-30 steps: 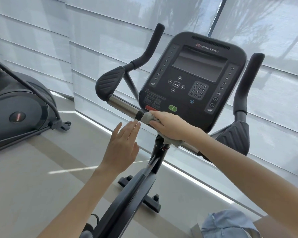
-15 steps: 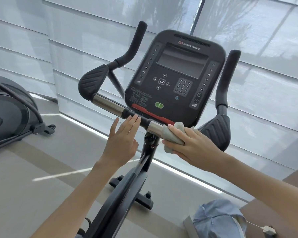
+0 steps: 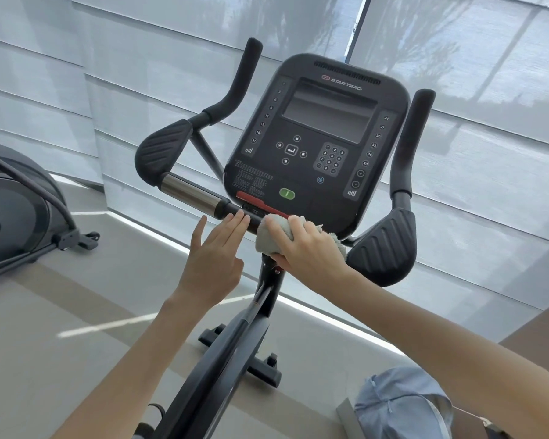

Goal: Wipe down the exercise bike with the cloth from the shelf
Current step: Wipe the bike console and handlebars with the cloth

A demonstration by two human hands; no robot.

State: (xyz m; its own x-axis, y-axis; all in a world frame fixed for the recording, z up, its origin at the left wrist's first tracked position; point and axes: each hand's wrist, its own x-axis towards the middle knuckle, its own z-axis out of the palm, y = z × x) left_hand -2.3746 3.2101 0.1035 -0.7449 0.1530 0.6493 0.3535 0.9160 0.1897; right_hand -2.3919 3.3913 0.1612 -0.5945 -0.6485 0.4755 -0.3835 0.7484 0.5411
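Right hand [image 3: 308,248] curled round cloth [image 3: 268,240], clamped on bar [image 3: 191,193] below console [image 3: 317,137]. Bar axis runs 10-to-4 o'clock, and the chrome stretch lies at 10 from cloth. Left hand [image 3: 214,258] flat, empty, fingertips on bar just beside cloth, likely in the path.

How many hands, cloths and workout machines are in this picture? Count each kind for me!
Hands: 2, the left hand and the right hand
Cloths: 1, the cloth in the right hand
Workout machines: 2, the exercise bike and the other machine at the left edge
Total: 5
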